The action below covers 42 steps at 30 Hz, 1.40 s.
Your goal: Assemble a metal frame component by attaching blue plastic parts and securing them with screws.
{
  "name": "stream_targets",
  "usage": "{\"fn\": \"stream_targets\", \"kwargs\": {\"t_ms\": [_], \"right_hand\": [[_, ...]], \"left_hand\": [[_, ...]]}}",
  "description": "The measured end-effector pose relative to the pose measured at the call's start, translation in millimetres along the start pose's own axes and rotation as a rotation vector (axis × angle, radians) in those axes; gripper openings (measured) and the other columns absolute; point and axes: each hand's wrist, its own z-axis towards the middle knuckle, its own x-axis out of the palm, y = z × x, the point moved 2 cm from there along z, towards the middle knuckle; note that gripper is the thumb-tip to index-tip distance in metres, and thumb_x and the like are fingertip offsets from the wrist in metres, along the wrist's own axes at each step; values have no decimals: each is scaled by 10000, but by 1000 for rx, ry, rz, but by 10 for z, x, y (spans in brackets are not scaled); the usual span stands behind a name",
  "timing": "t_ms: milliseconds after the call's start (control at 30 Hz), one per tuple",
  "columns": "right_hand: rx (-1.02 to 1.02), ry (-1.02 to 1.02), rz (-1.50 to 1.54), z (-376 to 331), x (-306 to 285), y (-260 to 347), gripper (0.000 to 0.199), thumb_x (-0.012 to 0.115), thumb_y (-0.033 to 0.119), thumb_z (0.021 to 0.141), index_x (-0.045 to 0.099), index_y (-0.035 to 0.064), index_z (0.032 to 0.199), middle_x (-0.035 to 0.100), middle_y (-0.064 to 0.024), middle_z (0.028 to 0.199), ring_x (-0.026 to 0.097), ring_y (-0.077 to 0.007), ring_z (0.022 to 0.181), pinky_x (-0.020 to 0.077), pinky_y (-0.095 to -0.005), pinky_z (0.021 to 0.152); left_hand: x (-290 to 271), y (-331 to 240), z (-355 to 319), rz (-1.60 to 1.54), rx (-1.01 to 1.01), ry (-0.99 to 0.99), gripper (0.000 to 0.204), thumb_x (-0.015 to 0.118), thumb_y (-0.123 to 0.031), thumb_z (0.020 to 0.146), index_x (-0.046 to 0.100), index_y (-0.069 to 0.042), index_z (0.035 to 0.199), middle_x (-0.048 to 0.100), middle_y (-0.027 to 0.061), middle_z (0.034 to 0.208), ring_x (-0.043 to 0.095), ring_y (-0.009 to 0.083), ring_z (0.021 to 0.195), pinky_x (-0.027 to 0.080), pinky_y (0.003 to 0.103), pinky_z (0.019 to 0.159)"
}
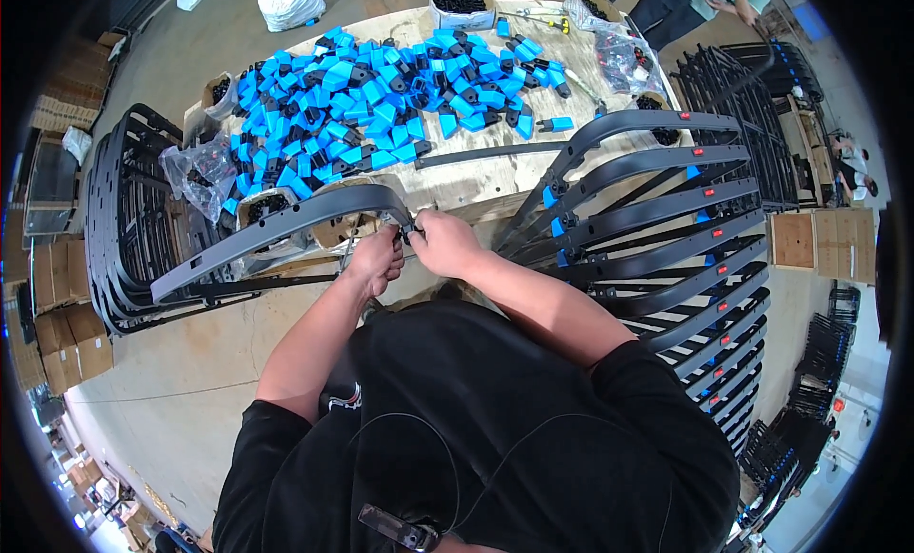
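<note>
My left hand (pixel 376 258) grips the near end of a long curved dark grey plastic bar (pixel 276 227) that runs out to the left. My right hand (pixel 446 244) sits right beside it, fingers pinched on a small black part (pixel 411 231) at the bar's end. Both hands meet at the front edge of a plywood table (pixel 476 177). A big heap of blue and black plastic clips (pixel 381 87) covers the table beyond them. A thin black strip (pixel 486 153) lies on the table just past my hands.
A stack of finished curved bars (pixel 666 239) with blue and red fittings fans out on the right. Black frames (pixel 133 220) stand on the left, with cardboard boxes (pixel 57 334) behind. Tubs of black parts (pixel 462 3) and clear bags (pixel 200 167) ring the table. Another person (pixel 700 1) stands at the far right.
</note>
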Motion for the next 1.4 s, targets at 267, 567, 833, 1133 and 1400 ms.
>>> {"fn": "stream_targets", "kwargs": {"t_ms": [267,567,833,1133,1400], "right_hand": [[-4,13,13,9,-8,-1,232,651,215,883,602,-11,894,663,-233,883,650,-438,868,505,-520,756],[-49,-14,31,16,15,-38,234,656,211,883,603,-16,895,661,-236,870,654,-430,853,503,-514,744],[-41,-20,44,12,19,-45,236,664,216,879,603,-12,891,665,-228,853,655,-431,843,506,-510,736],[-24,-21,44,2,32,-62,242,669,227,881,607,-6,897,669,-235,856,655,-433,851,506,-512,742],[-37,-15,45,5,12,-26,244,660,231,888,606,-6,903,668,-241,864,653,-438,862,505,-516,758]], "left_hand": [[-19,90,32,-229,-7,57,392,418,-338,1046,368,-173,694,310,-43,593,276,108,517,223,267,456],[-191,99,100,-39,258,57,200,498,-215,1055,530,-87,905,473,-7,759,423,118,655,386,279,588],[-204,181,67,138,629,-4,52,591,-70,999,598,-43,956,589,14,839,586,119,789,505,273,713],[-155,19,-65,148,570,-301,161,574,-188,1000,628,-49,938,596,15,749,540,115,627,433,263,567],[-112,147,65,199,644,-136,309,509,-325,1039,600,-63,903,529,24,724,518,147,628,413,289,543]]}}
